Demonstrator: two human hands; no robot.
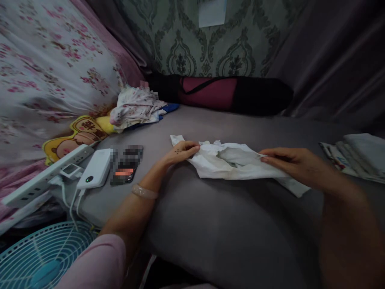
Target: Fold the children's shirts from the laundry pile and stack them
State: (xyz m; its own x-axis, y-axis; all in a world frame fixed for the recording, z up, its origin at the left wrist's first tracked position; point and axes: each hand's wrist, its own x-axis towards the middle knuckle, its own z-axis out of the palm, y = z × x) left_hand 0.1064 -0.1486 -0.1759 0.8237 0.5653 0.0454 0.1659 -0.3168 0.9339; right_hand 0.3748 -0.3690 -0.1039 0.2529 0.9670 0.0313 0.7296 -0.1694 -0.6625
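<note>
Spreading across most of my view is the grey mattress (210, 228), with a floral cloth (45, 60) hanging along its left side and a long dark bag (228, 94) lying against the back wall. A pale blue fan (39, 257) sits low at the left corner.

Near the middle of the mattress lies the white garment (231, 162), partly flattened and still rumpled at its top. My right hand (288, 162) rests on its right part with the fingers stretched out flat, grasping nothing. My left hand (182, 151) reaches its left edge, fingertips touching the fabric. I cannot tell whether the thumb has pinched the cloth or only presses on it.

A folded stack of laundry (357, 156) lies well apart at the right. A crumpled pile of clothes (136, 106) sits at the back left. Nearer my left arm are a white power strip (45, 174), a white power bank (96, 168) and a phone (126, 166) just beside it. A pale bracelet (144, 192) circles my left wrist.
</note>
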